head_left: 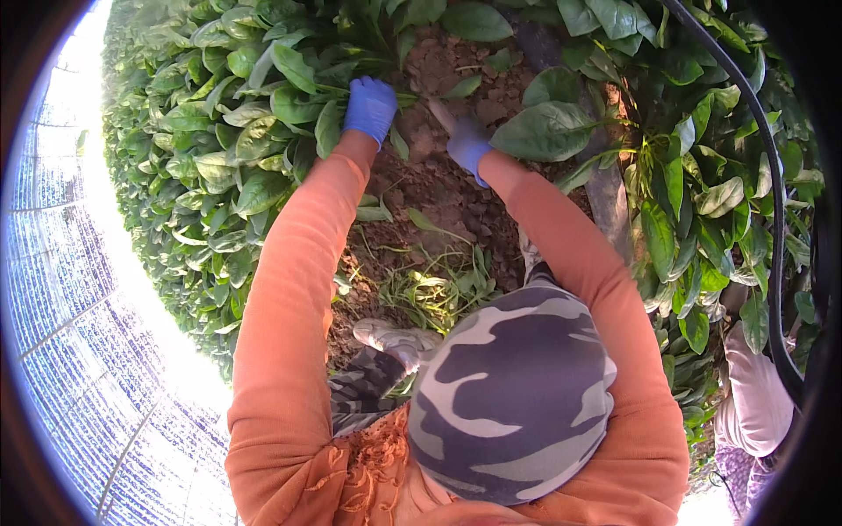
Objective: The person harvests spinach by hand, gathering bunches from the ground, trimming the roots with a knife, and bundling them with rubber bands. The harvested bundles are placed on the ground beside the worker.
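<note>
In a blue glove, my left hand (370, 108) is closed around the stems of leafy green plants (299, 92) that look like spinach, at the edge of a dense bed. Stems stick out on both sides of the fist. My right hand (469, 148), gloved in blue too and blurred, is across a strip of bare brown soil (434, 177). From it a narrow blade-like tool (441, 115) points towards my left hand; its exact kind is blurred. A large spinach leaf (546, 131) hangs beside my right wrist.
Cut leaves and stems (441, 292) lie on the soil near a shoe (395, 338). A black hose or cable (756, 112) arcs down the right. Beyond more plants (691, 191), another person (753, 401) bends at lower right. Rounded camouflage cloth (513, 394) fills the lower middle.
</note>
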The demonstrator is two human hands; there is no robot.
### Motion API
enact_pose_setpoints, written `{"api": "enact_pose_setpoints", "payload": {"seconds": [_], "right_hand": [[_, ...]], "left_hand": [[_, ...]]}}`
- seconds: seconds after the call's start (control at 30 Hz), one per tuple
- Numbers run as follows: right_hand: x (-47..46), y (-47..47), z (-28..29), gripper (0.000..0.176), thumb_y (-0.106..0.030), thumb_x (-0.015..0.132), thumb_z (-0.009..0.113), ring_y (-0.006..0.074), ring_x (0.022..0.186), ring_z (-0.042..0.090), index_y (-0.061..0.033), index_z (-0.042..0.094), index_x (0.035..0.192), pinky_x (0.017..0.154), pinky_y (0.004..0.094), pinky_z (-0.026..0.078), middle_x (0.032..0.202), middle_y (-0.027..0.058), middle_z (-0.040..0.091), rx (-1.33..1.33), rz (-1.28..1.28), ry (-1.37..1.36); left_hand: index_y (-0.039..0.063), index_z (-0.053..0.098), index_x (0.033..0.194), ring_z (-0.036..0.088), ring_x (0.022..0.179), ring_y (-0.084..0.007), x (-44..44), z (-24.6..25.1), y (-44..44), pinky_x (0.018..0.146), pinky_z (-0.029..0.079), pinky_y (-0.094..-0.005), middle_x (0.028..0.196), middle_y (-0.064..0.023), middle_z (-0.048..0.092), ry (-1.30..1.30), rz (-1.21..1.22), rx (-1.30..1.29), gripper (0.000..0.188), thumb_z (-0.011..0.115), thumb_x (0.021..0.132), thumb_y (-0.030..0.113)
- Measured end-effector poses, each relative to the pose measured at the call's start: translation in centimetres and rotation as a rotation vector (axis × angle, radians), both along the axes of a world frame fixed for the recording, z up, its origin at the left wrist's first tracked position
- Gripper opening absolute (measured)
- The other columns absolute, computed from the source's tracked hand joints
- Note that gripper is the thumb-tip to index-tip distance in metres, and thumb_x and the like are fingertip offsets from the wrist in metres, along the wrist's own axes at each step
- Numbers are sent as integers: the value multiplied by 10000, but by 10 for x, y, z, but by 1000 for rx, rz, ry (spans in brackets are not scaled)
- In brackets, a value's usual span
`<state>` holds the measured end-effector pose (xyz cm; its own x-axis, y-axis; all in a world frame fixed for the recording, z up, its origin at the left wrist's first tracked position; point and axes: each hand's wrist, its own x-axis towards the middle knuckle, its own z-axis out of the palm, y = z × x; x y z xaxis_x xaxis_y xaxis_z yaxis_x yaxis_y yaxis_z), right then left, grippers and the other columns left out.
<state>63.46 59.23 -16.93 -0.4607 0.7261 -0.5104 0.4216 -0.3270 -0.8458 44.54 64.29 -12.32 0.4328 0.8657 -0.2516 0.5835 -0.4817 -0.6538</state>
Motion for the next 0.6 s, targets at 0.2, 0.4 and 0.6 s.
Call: {"api": "enact_pose_setpoints", "payload": {"seconds": [0.2,0.4,0.6], "right_hand": [[47,-34,-17,462,-161,879,588,418,944,603,-85,426,1305,789,464,482,1094,229,590,228,61,-93],[30,-44,-12,372,-223,878,623,422,863,610,-31,484,1164,744,470,480,982,240,610,502,-246,-284],[18,-13,13,350,-257,871,637,425,799,612,-3,476,1049,723,515,465,871,258,607,297,-340,-213]], "left_hand": [[135,627,822,562,744,-209,-21,7,2,639,409,-364,744,-25,580,-31,27,-21,79,571,768,141],[119,615,1123,529,816,-187,-19,14,0,671,418,-343,1127,-80,579,61,-111,17,342,561,787,157],[92,457,1392,503,1014,-217,14,-8,11,823,426,-402,1424,-116,425,483,-305,-65,512,485,887,167]]}}
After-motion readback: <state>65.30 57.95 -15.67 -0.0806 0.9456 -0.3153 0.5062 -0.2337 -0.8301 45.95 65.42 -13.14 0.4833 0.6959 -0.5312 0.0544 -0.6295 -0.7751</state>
